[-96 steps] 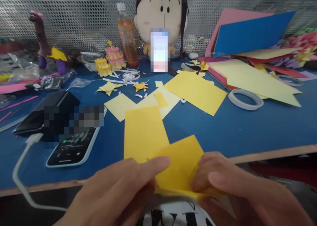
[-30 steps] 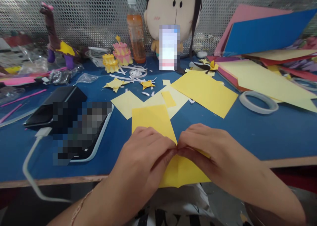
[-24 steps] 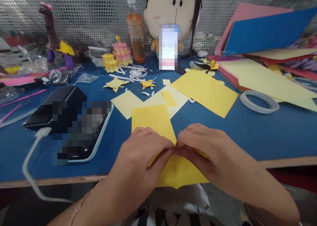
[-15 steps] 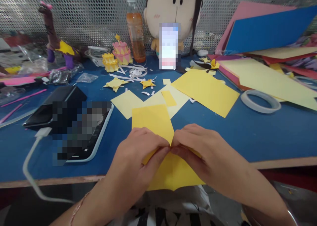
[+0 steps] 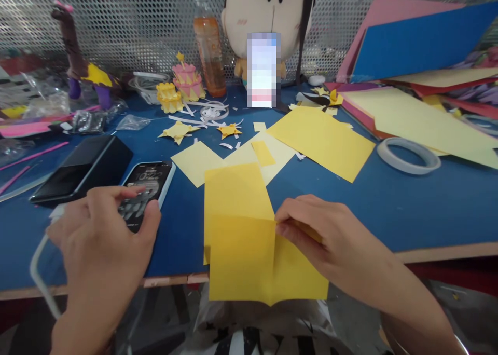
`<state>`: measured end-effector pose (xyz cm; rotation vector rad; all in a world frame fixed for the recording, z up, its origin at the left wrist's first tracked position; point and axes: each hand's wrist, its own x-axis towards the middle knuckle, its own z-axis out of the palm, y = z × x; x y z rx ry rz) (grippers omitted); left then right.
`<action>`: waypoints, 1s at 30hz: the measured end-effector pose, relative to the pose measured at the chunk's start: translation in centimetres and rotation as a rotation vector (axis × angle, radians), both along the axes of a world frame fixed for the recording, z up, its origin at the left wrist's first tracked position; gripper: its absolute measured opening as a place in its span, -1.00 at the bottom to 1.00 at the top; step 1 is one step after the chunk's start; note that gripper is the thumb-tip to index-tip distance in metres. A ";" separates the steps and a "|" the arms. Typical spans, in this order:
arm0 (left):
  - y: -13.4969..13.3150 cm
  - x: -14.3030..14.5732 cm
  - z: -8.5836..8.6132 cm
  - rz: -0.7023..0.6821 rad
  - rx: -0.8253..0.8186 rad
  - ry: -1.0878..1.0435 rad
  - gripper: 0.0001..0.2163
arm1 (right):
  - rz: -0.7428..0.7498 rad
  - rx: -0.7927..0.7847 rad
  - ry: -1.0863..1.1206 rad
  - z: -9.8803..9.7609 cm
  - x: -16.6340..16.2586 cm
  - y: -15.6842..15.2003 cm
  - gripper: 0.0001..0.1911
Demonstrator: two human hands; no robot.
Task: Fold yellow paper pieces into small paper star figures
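Note:
A creased square of yellow paper (image 5: 249, 264) lies half over the table's front edge, on top of another yellow sheet (image 5: 233, 189). My right hand (image 5: 311, 233) pinches its folded flap near the middle, fingers closed on the paper. My left hand (image 5: 103, 235) hovers over a phone (image 5: 150, 181) with a lit screen, fingers spread and curved, fingertips touching or just above the glass. A white charging cable (image 5: 37, 272) runs from the phone past my left wrist.
A black box (image 5: 83, 165) sits beside the phone. Pale and bright yellow sheets (image 5: 322, 139), paper scraps, small folded paper cakes (image 5: 181, 82), a drink bottle (image 5: 209, 43), a plush doll (image 5: 268, 12), a tape roll (image 5: 408, 155) and stacked coloured card (image 5: 412, 49) fill the blue table (image 5: 408, 209).
My left hand has let go of the yellow paper and moved left onto the phone. The folded paper has sprung open on its left side. My right hand keeps its pinch.

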<state>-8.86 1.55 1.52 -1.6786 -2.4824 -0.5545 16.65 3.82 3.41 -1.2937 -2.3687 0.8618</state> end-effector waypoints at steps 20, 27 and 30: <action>-1.7 5.4 0.6 -0.948 0.035 -0.049 -0.75 | 0.229 0.081 0.057 0.7 -1.0 0.1 -0.82; -0.4 5.6 0.9 -1.033 -0.082 -0.308 -0.80 | 0.318 0.126 -0.007 0.5 -1.0 0.1 -0.79; 0.0 5.4 1.0 -1.018 -0.087 -0.348 -0.78 | 0.328 0.142 -0.025 0.6 -1.1 0.3 -0.78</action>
